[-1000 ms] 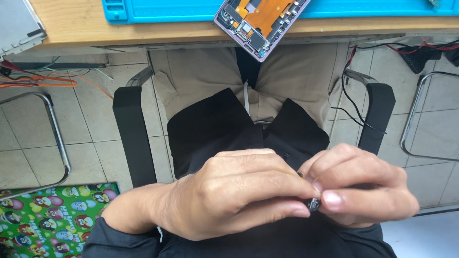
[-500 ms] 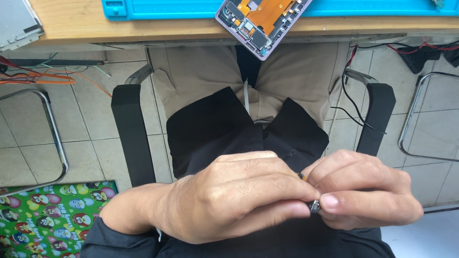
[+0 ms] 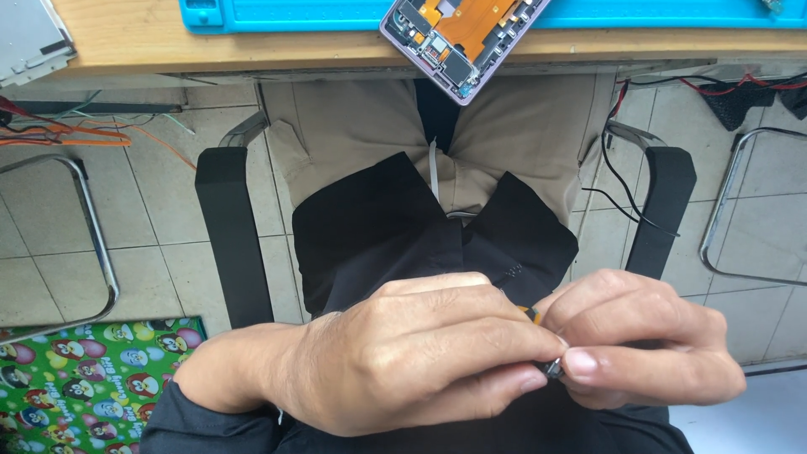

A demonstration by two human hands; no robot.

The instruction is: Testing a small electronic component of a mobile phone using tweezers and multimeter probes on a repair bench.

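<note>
My left hand (image 3: 403, 357) and my right hand (image 3: 643, 345) are pressed together low over my lap, fingertips meeting. Between them they pinch a small dark part (image 3: 552, 367) with a bit of orange showing just above it; most of it is hidden by the fingers. An opened phone (image 3: 458, 34) with its orange flex cable and circuit boards exposed lies on a blue mat (image 3: 336, 13) at the wooden desk's edge (image 3: 252, 55), beyond my knees.
I sit in a chair with black armrests (image 3: 231, 227) (image 3: 664, 210). Cables (image 3: 614, 176) hang at the right armrest. Orange and red wires (image 3: 59, 134) run over the tiled floor at left. Metal chair frames (image 3: 92, 252) stand on both sides. A colourful cartoon-print sheet (image 3: 84, 370) lies bottom left.
Both hands have stayed together on the small part, with only a slight shift of the fingers. The view has barely moved.
</note>
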